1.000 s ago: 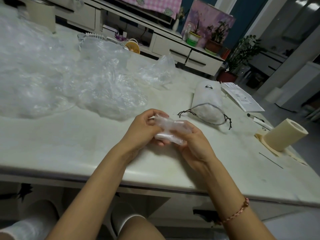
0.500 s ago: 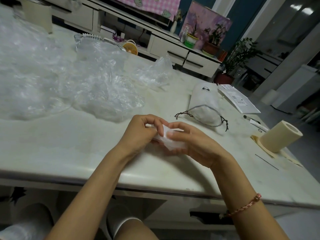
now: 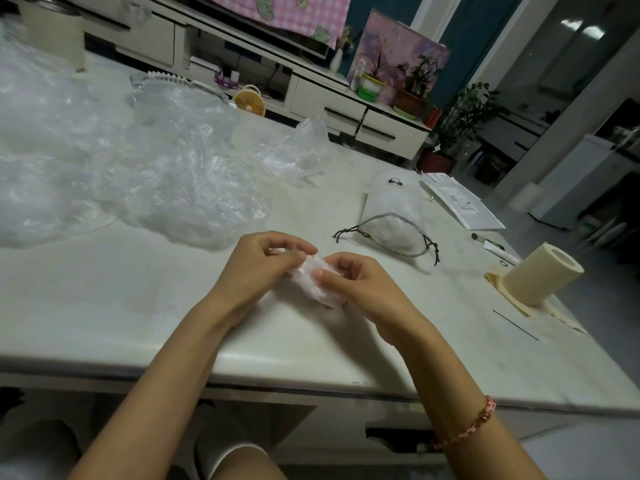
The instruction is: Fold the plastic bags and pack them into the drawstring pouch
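Observation:
A small folded clear plastic bag (image 3: 317, 289) is held just above the pale table (image 3: 104, 306), near its front edge. My left hand (image 3: 258, 265) pinches its left end with curled fingers. My right hand (image 3: 360, 289) grips its right side, thumb on top. The white drawstring pouch (image 3: 394, 209) lies on its side to the upper right, its mouth towards me, with dark cords trailing out. It looks stuffed with plastic. A heap of loose crumpled clear bags (image 3: 156, 174) covers the table's left side, and one more crumpled bag (image 3: 294, 154) lies behind.
A cream roll of tape (image 3: 540, 271) stands at the right on cream paper. A pen (image 3: 488, 242) and a white mailer envelope (image 3: 457, 199) lie behind it. A glass dish (image 3: 166, 84) and a cream canister (image 3: 57, 36) sit at the far left.
The bag was a longer strip stretched between my hands; it is now a tighter bundle. My right hand has rolled over on top of it.

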